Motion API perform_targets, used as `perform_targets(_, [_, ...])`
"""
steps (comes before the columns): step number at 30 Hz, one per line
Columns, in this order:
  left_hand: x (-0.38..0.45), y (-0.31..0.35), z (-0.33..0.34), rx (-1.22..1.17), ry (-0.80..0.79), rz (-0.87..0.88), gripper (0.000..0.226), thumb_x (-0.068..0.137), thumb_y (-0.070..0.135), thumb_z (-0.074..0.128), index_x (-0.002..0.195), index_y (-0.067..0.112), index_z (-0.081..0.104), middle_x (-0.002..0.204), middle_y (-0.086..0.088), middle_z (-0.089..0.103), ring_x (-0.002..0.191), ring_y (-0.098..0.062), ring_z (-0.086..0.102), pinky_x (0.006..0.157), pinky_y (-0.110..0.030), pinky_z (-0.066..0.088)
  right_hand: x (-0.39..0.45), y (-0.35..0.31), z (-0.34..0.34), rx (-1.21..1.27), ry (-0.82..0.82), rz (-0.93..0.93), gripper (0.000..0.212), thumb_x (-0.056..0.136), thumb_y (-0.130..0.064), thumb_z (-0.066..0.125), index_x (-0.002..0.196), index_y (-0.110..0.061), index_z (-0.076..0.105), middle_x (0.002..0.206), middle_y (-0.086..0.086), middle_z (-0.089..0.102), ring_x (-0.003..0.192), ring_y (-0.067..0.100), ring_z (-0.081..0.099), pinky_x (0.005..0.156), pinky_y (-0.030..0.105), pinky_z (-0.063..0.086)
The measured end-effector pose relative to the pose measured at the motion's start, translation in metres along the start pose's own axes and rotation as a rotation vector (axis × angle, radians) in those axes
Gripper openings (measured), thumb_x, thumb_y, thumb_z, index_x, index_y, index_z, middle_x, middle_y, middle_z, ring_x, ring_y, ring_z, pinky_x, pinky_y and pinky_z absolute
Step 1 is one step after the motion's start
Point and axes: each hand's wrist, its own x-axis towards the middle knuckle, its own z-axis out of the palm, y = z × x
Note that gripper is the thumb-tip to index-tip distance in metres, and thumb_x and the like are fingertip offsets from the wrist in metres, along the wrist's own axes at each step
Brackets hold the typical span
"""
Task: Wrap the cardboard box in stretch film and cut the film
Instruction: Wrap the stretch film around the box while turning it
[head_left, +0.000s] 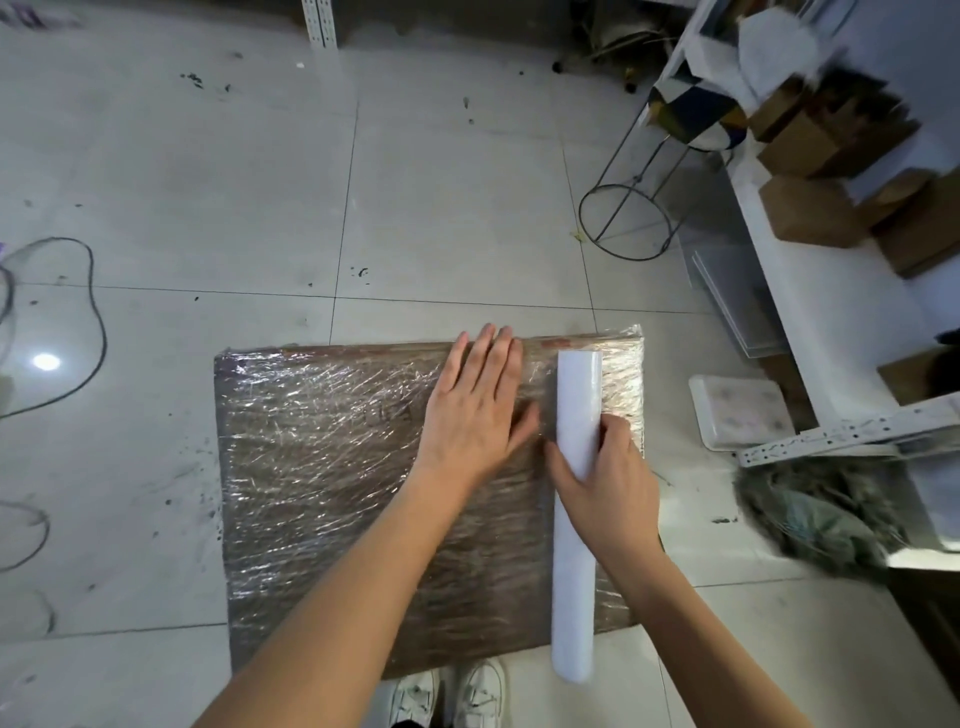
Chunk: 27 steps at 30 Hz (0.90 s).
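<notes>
A flat brown cardboard box (322, 467) lies on the tiled floor, its top covered in wrinkled, shiny stretch film. The white film roll (575, 545) lies lengthwise across the box's right side, its near end past the box's front edge. My left hand (478, 410) presses flat on the film, fingers together, just left of the roll. My right hand (610, 483) grips the roll around its middle from the right.
A white shelf unit (810, 312) with small cardboard boxes stands at the right. A wire-frame stand (628, 218) is behind the box. A white tray (743, 410) and a mop head (821, 519) lie at the right. A black cable (93, 322) loops at left. My shoes (447, 696) touch the box's front edge.
</notes>
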Motion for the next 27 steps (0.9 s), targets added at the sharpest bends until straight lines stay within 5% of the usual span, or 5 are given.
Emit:
perform_targets(5, [0.0, -0.003, 0.001, -0.011, 0.053, -0.011, 0.059, 0.092, 0.04, 0.037, 0.131, -0.004, 0.048, 0.125, -0.018, 0.057, 0.117, -0.032, 0.054, 0.11, -0.043, 0.025, 0.005, -0.003, -0.009, 0.127, -0.06, -0.021, 0.04, 0.082, -0.036, 0.065, 0.096, -0.018, 0.032, 0.082, -0.004, 0.046, 0.067, 0.019, 0.047, 0.049, 0.025, 0.029])
perform_targets(15, [-0.006, 0.001, 0.003, -0.039, 0.042, -0.032, 0.06, 0.094, 0.037, 0.036, 0.135, -0.005, 0.04, 0.128, -0.021, 0.055, 0.12, -0.034, 0.051, 0.11, -0.045, 0.026, 0.008, -0.001, -0.027, 0.106, -0.111, -0.113, 0.036, 0.084, -0.041, 0.061, 0.096, -0.02, 0.033, 0.074, -0.011, 0.044, 0.067, 0.019, 0.049, 0.058, 0.032, 0.036])
perform_targets(27, [-0.012, 0.007, 0.0, -0.071, 0.05, -0.05, 0.056, 0.093, 0.036, 0.034, 0.135, 0.001, 0.042, 0.127, -0.021, 0.056, 0.118, -0.034, 0.054, 0.108, -0.042, 0.024, 0.014, -0.006, -0.006, -0.097, -0.042, -0.093, 0.038, 0.087, -0.044, 0.056, 0.099, -0.013, 0.036, 0.096, 0.006, 0.055, 0.087, 0.034, 0.058, 0.061, 0.032, 0.028])
